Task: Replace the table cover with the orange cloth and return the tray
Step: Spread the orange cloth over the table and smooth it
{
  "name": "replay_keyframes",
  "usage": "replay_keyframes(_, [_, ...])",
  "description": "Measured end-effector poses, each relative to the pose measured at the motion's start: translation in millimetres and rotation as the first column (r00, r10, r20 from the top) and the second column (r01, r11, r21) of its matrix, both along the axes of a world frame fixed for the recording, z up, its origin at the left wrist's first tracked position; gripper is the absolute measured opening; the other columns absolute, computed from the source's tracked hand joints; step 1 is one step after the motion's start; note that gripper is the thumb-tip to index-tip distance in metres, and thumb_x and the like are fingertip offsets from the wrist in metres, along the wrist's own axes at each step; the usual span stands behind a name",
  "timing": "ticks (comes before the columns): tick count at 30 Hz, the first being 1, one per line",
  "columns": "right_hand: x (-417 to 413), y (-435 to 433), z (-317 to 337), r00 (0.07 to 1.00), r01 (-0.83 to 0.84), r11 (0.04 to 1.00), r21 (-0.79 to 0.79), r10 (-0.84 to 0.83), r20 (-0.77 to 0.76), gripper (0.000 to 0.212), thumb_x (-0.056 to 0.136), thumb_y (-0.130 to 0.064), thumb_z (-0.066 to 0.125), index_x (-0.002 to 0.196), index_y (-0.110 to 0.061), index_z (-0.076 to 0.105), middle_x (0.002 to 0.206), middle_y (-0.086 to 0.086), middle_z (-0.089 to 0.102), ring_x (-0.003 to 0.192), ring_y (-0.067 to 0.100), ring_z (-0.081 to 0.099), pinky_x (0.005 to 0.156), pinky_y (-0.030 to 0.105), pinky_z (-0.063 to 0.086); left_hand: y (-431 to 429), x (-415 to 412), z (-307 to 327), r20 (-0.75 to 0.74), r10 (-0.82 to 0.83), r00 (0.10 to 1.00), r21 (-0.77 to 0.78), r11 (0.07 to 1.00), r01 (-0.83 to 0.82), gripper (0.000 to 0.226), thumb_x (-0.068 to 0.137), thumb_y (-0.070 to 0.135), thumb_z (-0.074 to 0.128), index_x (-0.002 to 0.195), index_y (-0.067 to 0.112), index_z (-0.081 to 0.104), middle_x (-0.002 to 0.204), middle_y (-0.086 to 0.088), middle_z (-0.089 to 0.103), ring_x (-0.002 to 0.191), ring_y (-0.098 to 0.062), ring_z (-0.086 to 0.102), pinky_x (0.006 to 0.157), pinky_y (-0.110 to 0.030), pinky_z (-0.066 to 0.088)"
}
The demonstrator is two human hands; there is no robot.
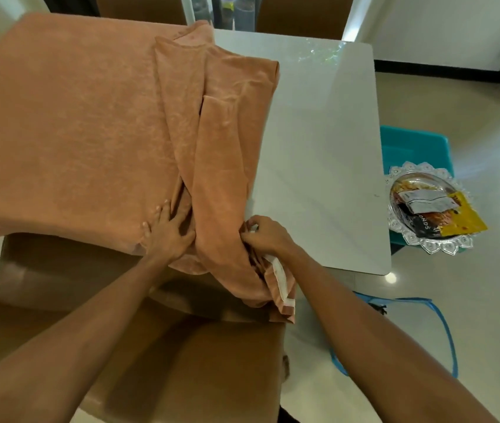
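Head view.
Item: orange cloth (68, 123), covering the left half of the table (318, 148), bunched mid-table, right half bare.
Item: left grip (167, 233), flat, pressing the cloth.
Item: right grip (265, 235), pinching the bunched hem.
Item: tray (437, 247), off-table on a teal bin (413, 145).
Risk: a hard tug may drag the spread half askew.

Single wide-angle view from head height, pitched forward and down. Close over near edge of table (318, 148); far edge toward top, floor (492, 270) along right side.
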State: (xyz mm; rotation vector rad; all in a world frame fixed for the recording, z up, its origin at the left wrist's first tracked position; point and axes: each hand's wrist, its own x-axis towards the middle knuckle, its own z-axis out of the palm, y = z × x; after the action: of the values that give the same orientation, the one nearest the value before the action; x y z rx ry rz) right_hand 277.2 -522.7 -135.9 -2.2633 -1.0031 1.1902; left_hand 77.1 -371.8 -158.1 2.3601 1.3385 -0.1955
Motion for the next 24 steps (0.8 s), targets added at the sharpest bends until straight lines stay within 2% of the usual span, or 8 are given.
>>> replay_keyframes(2, [6.8, -4.5, 2.9, 0.988, -0.154, 0.988, -0.017, 0.154, -0.015, 0.011, 0.081, -0.031, 0.068, 0.083, -0.02, 0.065, 0.082, 0.0, 0.067, 0.08, 0.019, 0.065, 0.074, 0.035, 0.054, 2.3, 2.6, 6.0, -0.053, -0.014, 0.998, -0.032, 0.999, 0.012, 0.069, 0.097, 0.061, 0.038, 0.156, 0.047, 0.005, 0.167, -0.009, -0.004, 0.153, -0.034, -0.004, 0.118, -0.064, 0.001])
replay_keyframes(4, [10.5, -10.7, 3.0, 0.969, -0.245, 0.97, 0.007, 0.245, 0.023, 0.011, 0.078, -0.021, 0.071, 0.073, -0.02, 0.062, 0.078, 0.002, 0.067, 0.077, 0.019, 0.065, 0.07, 0.034, 0.052, 5.6, 8.8, 11.4, -0.087, -0.018, 0.996, -0.06, 0.998, 0.013, 0.074, 0.097, 0.054, 0.046, 0.156, 0.046, 0.002, 0.167, -0.009, -0.008, 0.153, -0.035, -0.006, 0.118, -0.064, 0.003])
replay_keyframes(9, [41.9, -34.7, -3.0, 0.996, 0.008, 0.987, 0.16, -0.022, 0.089, 0.017, 0.073, -0.023, 0.071, 0.067, -0.023, 0.056, 0.075, -0.002, 0.064, 0.076, 0.018, 0.063, 0.072, 0.04, 0.052, 10.2, 20.4, 20.4, -0.149, 0.004, 0.989, -0.112, 0.994, -0.021, 0.075, 0.096, 0.048, 0.052, 0.157, 0.045, 0.007, 0.166, -0.008, -0.012, 0.152, -0.036, -0.007, 0.118, -0.065, 0.007])
replay_keyframes(11, [73.4, -47.1, -3.8, 0.97, 0.202, 0.96, 0.191, -0.224, 0.098, 0.015, 0.074, -0.029, 0.071, 0.07, -0.024, 0.058, 0.078, -0.008, 0.065, 0.077, 0.016, 0.062, 0.07, 0.035, 0.049, 9.8, 20.2, 19.8, -0.146, 0.009, 0.989, -0.112, 0.993, -0.026, 0.075, 0.096, 0.05, 0.051, 0.157, 0.045, 0.006, 0.166, -0.009, -0.013, 0.152, -0.036, -0.007, 0.118, -0.065, 0.007])
replay_keyframes(14, [124.3, -80.7, -2.7, 0.857, 0.454, 0.863, 0.222, -0.491, 0.156, 0.008, 0.075, -0.021, 0.066, 0.082, -0.024, 0.062, 0.083, -0.008, 0.066, 0.081, 0.017, 0.063, 0.067, 0.029, 0.043, 12.1, 17.8, 16.6, -0.142, 0.011, 0.99, -0.124, 0.992, -0.029, 0.08, 0.093, 0.058, 0.052, 0.156, 0.046, 0.005, 0.166, -0.01, -0.014, 0.152, -0.037, -0.008, 0.118, -0.065, 0.008])
replay_keyframes(19, [182.0, -141.9, 5.0, 0.558, 0.71, 0.642, 0.289, -0.763, 0.326, 0.026, 0.077, -0.01, 0.06, 0.101, -0.02, 0.062, 0.101, 0.004, 0.062, 0.102, 0.03, 0.06, 0.078, 0.038, 0.045, 17.7, 20.4, 14.8, -0.119, 0.057, 0.991, -0.149, 0.986, -0.074, 0.093, 0.081, 0.065, 0.066, 0.156, 0.044, 0.014, 0.166, -0.011, -0.009, 0.152, -0.037, -0.005, 0.115, -0.068, 0.013])
replay_keyframes(21, [190.5, -149.0, 5.8, 0.493, 0.704, 0.665, 0.248, -0.709, 0.504, 0.039, 0.077, -0.009, 0.062, 0.115, -0.019, 0.062, 0.118, 0.013, 0.058, 0.115, 0.037, 0.053, 0.091, 0.048, 0.044, 20.3, 24.1, 13.8, -0.139, 0.056, 0.989, -0.106, 0.992, -0.071, 0.096, 0.076, 0.069, 0.068, 0.155, 0.041, 0.021, 0.165, -0.012, 0.004, 0.152, -0.037, 0.006, 0.114, -0.068, 0.02])
replay_keyframes(24, [182.8, -136.7, 8.3, 0.587, 0.53, 0.792, 0.304, -0.601, 0.543, 0.044, 0.079, -0.012, 0.059, 0.122, -0.022, 0.06, 0.126, 0.012, 0.054, 0.121, 0.034, 0.048, 0.101, 0.052, 0.038, 19.4, 32.9, 17.3, -0.089, -0.02, 0.996, 0.022, 1.0, 0.022, 0.09, 0.068, 0.067, 0.059, 0.149, 0.033, 0.034, 0.158, -0.012, 0.026, 0.143, -0.038, 0.029, 0.107, -0.061, 0.037])
